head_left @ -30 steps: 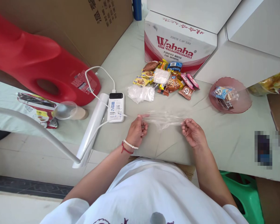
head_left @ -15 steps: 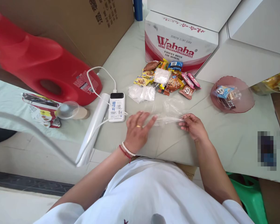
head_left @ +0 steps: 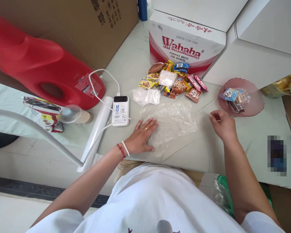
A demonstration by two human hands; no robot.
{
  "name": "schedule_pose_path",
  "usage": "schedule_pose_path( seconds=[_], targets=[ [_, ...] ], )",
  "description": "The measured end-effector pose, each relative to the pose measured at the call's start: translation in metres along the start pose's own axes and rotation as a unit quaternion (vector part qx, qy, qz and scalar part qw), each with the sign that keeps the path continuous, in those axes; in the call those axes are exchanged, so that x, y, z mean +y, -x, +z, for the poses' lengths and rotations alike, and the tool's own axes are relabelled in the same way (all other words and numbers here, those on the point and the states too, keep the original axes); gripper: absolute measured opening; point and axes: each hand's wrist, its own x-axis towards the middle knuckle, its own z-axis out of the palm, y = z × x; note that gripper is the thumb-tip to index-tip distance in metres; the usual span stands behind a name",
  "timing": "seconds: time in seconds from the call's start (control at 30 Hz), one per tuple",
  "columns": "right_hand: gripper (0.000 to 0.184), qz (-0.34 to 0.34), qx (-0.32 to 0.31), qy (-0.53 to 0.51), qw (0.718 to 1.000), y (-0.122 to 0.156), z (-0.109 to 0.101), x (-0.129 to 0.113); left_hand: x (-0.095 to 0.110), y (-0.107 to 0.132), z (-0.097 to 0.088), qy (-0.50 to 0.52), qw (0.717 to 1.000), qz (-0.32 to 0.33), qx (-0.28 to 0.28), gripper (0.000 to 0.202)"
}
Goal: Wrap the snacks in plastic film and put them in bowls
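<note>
A thin clear plastic bag [head_left: 174, 124] lies spread and wrinkled on the cloth-covered table. My left hand [head_left: 142, 136] rests flat on its left edge, open, with fingers stretched out. To the right of the bag, apart from it, my right hand [head_left: 224, 126] hovers just in front of the pink bowl [head_left: 255, 105]. Its fingers are curled in, and I see nothing held in them. Wrapped snacks show inside the bowl. Beyond the bag sit a folded clear plastic bundle [head_left: 146, 97] and a pile of wrapped snacks [head_left: 179, 85].
A Wahaha carton [head_left: 184, 45] stands behind the snacks. On the left are a white power bank [head_left: 121, 111] with its cable, a roll of clear film [head_left: 97, 132], a lidded cup [head_left: 75, 115] and a big red jug [head_left: 48, 71]. A grey bent tube [head_left: 46, 136] crosses the lower left.
The plastic bag, bunched between my hands before, now lies spread out flat. My right hand has let go of it and moved right toward the bowl; my left hand has flattened onto the bag.
</note>
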Motion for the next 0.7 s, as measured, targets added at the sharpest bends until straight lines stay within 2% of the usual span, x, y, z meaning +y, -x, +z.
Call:
schedule_pose_path(
  seconds=[0.03,0.07,0.13,0.17,0.2,0.27,0.3,0.37,0.47,0.53,0.57,0.63,0.7],
  targets=[
    [0.036,-0.067,0.017,0.017,0.997,0.005,0.003,-0.012,0.002,-0.001,-0.001,-0.003,1.0,0.003,-0.007,0.115],
    [0.043,-0.138,-0.006,0.015,0.99,0.011,0.008,-0.025,0.003,-0.002,-0.002,-0.007,1.0,0.005,-0.013,0.115],
    [0.064,-0.251,-0.135,0.002,0.959,0.024,0.022,-0.048,0.005,-0.003,-0.004,-0.015,1.0,0.009,-0.024,0.114],
    [0.07,-0.279,-0.2,0.006,0.939,0.03,0.029,-0.055,0.005,-0.003,-0.005,-0.018,0.999,0.009,-0.029,0.113],
    [0.066,-0.292,-0.246,0.017,0.924,0.037,0.034,-0.058,0.005,-0.003,-0.006,-0.02,0.999,0.008,-0.033,0.114],
    [0.044,-0.288,-0.279,0.034,0.915,0.053,0.038,-0.049,0.004,-0.002,-0.008,-0.018,0.999,0.009,-0.041,0.115],
    [0.036,-0.281,-0.275,0.032,0.919,0.063,0.035,-0.039,0.003,-0.002,-0.008,-0.015,0.999,0.009,-0.043,0.115],
    [0.033,-0.272,-0.261,0.013,0.926,0.087,0.019,-0.01,0.001,-0.001,-0.009,-0.004,0.999,0.012,-0.045,0.117],
    [0.031,-0.242,-0.28,0.026,0.929,0.128,-0.023,0.034,-0.006,0.002,-0.012,0.035,0.998,0.025,-0.038,0.112],
    [0.027,-0.196,-0.296,0.034,0.934,0.149,-0.053,0.052,-0.01,0.005,-0.013,0.088,0.995,0.044,-0.013,0.102],
    [0.024,-0.174,-0.283,0.032,0.943,0.154,-0.065,0.054,-0.011,0.006,-0.014,0.116,0.992,0.053,0.007,0.095],
    [0.02,-0.148,-0.214,0.02,0.965,0.156,-0.076,0.044,-0.006,0.006,-0.014,0.156,0.985,0.042,0.065,0.07],
    [0.019,-0.152,-0.117,0.013,0.981,0.143,-0.065,0.016,0.007,0.002,-0.013,0.147,0.978,-0.027,0.143,0.045]
  ],
)
